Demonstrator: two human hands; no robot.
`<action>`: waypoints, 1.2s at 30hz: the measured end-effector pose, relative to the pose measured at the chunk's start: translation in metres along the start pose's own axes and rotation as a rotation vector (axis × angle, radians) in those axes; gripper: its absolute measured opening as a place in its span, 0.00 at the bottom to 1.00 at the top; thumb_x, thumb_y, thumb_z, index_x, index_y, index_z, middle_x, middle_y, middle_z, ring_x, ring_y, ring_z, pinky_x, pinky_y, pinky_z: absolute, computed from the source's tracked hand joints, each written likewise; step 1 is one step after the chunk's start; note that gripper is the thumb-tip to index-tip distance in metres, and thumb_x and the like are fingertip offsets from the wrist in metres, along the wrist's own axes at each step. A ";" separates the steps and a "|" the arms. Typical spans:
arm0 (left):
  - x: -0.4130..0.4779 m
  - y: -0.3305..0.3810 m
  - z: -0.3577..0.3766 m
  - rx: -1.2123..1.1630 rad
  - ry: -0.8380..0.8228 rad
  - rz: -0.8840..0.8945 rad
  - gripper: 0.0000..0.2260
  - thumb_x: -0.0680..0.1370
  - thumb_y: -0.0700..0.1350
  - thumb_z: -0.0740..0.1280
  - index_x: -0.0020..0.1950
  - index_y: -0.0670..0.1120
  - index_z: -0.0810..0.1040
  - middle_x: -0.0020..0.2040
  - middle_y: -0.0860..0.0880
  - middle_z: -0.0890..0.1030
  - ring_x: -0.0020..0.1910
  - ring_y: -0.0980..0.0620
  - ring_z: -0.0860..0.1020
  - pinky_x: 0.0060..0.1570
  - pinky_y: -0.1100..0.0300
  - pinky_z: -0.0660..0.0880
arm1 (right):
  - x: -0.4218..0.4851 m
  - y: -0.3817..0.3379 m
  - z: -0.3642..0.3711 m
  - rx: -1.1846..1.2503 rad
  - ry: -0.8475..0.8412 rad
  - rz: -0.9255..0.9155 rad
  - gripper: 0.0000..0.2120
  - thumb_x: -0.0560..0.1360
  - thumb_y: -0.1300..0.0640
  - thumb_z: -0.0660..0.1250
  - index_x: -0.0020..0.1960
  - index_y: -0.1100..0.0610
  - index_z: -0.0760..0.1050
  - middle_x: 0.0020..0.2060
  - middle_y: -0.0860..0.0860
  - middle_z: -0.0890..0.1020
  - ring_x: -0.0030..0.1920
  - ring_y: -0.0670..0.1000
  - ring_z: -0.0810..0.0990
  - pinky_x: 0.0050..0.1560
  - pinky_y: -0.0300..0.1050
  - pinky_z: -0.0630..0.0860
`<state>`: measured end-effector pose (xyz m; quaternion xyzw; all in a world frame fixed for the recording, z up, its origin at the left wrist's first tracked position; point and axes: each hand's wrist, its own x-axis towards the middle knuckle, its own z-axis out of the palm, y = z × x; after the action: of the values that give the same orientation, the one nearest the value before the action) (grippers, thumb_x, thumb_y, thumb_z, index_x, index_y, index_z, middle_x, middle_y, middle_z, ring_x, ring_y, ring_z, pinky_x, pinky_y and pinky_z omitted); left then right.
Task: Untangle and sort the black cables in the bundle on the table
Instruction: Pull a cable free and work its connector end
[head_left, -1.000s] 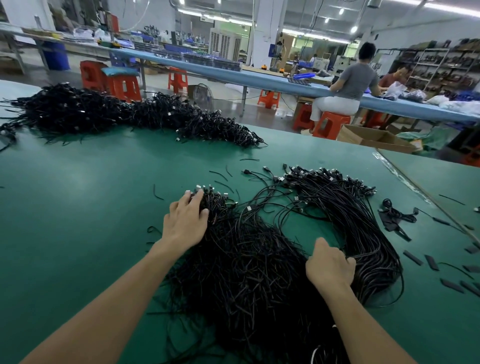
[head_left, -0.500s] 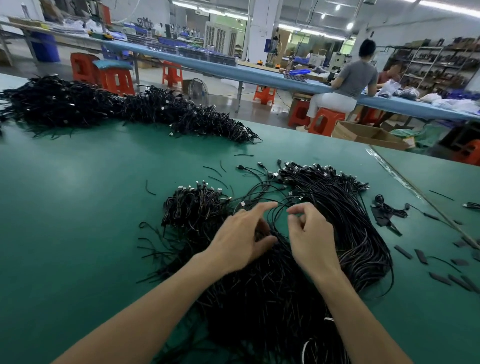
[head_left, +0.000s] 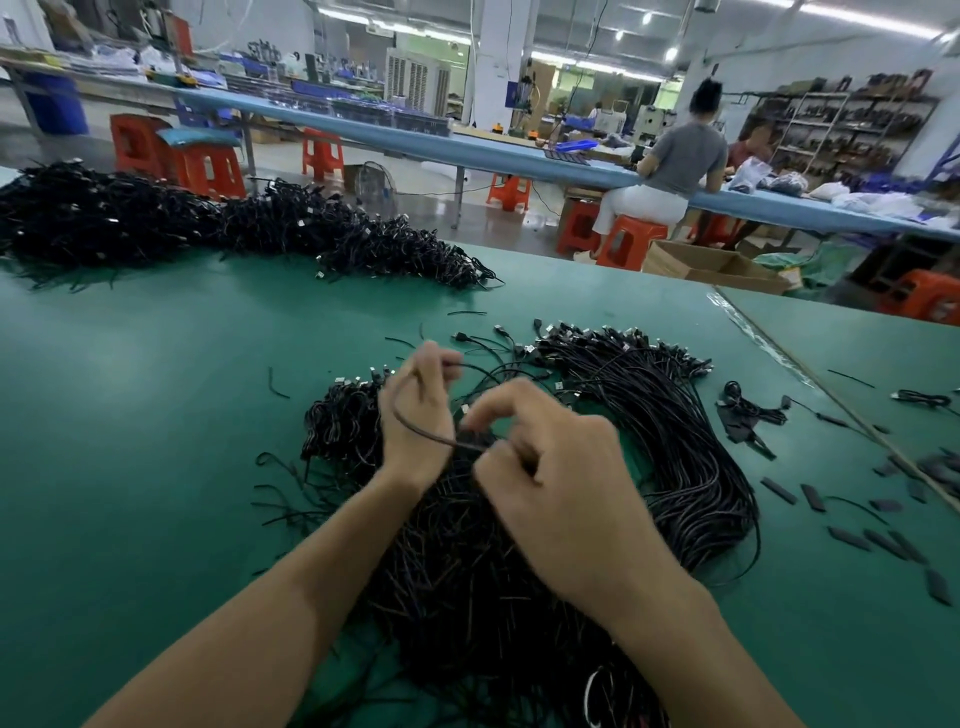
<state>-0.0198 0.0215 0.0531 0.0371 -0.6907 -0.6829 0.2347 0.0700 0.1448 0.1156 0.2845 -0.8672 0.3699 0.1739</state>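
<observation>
One cable (head_left: 410, 428) pinched, most of the bundle (head_left: 675, 441) left.
My left hand (head_left: 415, 415) and right hand (head_left: 550, 467) both pinch one cable just above the bundle; under my fingers (head_left: 440, 359) it sprawls tangled on the counter (head_left: 156, 415), barely sorted, I judge.

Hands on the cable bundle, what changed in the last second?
Both moved inward over the cable bundle; the left hand and right hand now pinch one cable, lifted off it. The bundle and the far cable pile stayed put.
</observation>
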 end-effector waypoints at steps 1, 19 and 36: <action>0.011 -0.001 -0.009 0.029 0.090 0.092 0.16 0.86 0.45 0.52 0.49 0.40 0.76 0.45 0.43 0.79 0.45 0.46 0.77 0.46 0.53 0.77 | -0.001 0.010 -0.003 -0.058 0.031 0.067 0.06 0.77 0.55 0.62 0.48 0.44 0.74 0.24 0.36 0.75 0.21 0.42 0.71 0.24 0.31 0.62; -0.005 -0.015 -0.024 1.067 -0.251 0.529 0.17 0.83 0.59 0.54 0.37 0.52 0.60 0.28 0.56 0.65 0.26 0.47 0.69 0.28 0.56 0.60 | -0.007 0.065 0.015 0.042 -0.287 0.425 0.11 0.81 0.48 0.61 0.62 0.40 0.74 0.50 0.40 0.82 0.47 0.41 0.79 0.45 0.30 0.73; -0.033 0.033 -0.069 -0.488 -1.328 -0.480 0.20 0.82 0.58 0.62 0.36 0.48 0.78 0.25 0.55 0.60 0.23 0.57 0.56 0.22 0.66 0.55 | -0.002 0.086 0.017 0.277 0.194 0.435 0.16 0.80 0.46 0.64 0.37 0.50 0.80 0.21 0.49 0.71 0.24 0.44 0.65 0.27 0.36 0.63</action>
<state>0.0444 -0.0275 0.0726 -0.2868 -0.4890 -0.7279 -0.3858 0.0165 0.1816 0.0562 0.0757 -0.8283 0.5392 0.1321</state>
